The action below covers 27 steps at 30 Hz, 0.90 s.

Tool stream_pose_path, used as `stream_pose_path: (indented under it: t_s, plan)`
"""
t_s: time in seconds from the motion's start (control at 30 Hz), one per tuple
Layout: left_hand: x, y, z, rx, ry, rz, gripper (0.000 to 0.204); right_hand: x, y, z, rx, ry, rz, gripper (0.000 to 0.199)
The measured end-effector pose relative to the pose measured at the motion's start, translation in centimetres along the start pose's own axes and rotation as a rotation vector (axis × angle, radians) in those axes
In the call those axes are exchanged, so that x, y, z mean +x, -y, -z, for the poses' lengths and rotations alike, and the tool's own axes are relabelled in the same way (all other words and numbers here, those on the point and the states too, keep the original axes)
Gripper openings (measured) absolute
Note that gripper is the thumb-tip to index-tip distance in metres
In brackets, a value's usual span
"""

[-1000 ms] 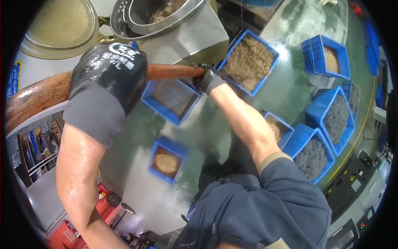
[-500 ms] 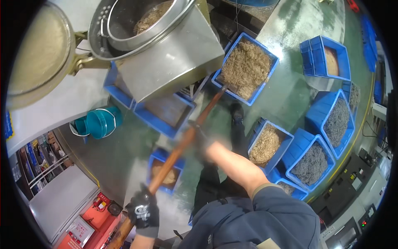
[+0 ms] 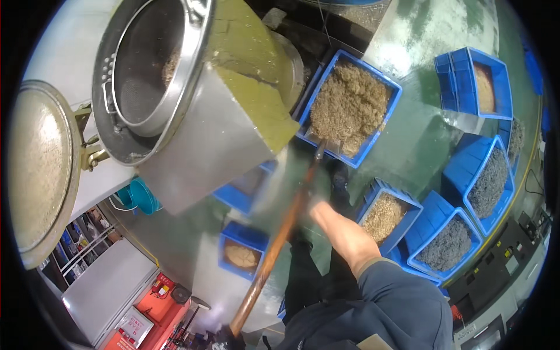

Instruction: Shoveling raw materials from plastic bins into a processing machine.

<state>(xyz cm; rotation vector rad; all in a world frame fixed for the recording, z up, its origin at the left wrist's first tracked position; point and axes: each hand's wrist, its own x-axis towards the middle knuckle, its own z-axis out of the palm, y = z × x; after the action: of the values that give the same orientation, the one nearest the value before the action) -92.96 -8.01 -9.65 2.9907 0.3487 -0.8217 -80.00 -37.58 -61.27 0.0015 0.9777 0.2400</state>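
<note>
A long-handled shovel (image 3: 274, 248) slants across the middle, its wooden handle running from the lower edge up to a blue crate (image 3: 394, 111). Its blade is partly sunk into the near edge of the tan, curly shavings (image 3: 353, 105) heaped there. My left hand (image 3: 226, 339), black-gloved, is wrapped round the handle's lower end and partly cut off by the frame. Farther up, my right hand (image 3: 307, 201) grips the handle; motion blurs it. To the left of the crate stands a round metal drum (image 3: 140, 76) with a few shavings inside and its lid (image 3: 44, 175) swung back.
A sloping steel panel (image 3: 204, 146) juts out from the drum. Several tilted blue crates of grey shavings (image 3: 446, 245) line the right side. Nearer stand a crate of golden chips (image 3: 385, 216) and a small crate (image 3: 242, 256). Teal buckets (image 3: 143, 195) stand at left.
My view has shifted, so the drum and its lid show more fully. The shovel handle stands steeper, and my left hand has moved down and right. The blade remains in the crate's shavings.
</note>
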Motion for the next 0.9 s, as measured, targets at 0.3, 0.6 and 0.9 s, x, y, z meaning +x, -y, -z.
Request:
stream_pose_path:
  t_s: [0.3, 0.6, 0.9]
  plan:
    - [1.0, -8.6, -3.8, 0.591, 0.213, 0.027, 0.033, 0.6, 1.0, 3.0, 0.066, -0.281, -0.089, 0.008]
    - [-4.8, 9.4, -11.2, 0.376, -0.055, -0.237, 0.039, 2.2, -0.3, 1.4, 0.001, -0.213, -0.159, 0.011]
    - [-1.1, 1.7, -9.0, -0.017, -0.268, -0.066, 0.034, -3.0, 1.2, -2.9, 0.015, -0.453, -0.014, 0.013]
